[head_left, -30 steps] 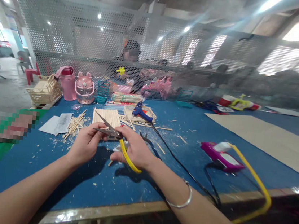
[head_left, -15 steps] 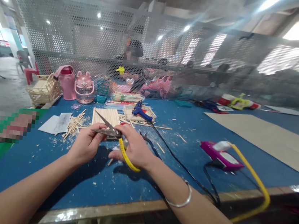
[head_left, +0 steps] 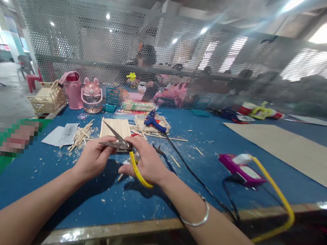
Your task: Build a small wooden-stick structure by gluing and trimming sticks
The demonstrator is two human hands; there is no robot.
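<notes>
We see a pink water jug (head_left: 92, 94) with two ears standing on the blue surface (head_left: 202, 165). Touching or just left of the jug, we have a taller pink bottle (head_left: 74, 92); just right of it, a small teal basket (head_left: 111, 106). Behind the jug rises a perforated metal screen (head_left: 86, 45). Well right of the jug, we find a magenta power strip (head_left: 250, 180) and a beige sheet (head_left: 285, 151).

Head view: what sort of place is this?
Probably a craft workshop, judging by the blue glue gun on the blue worktable, the pile of thin wooden sticks with debris scattered about, and the yellow-handled scissors in the right hand.
</notes>
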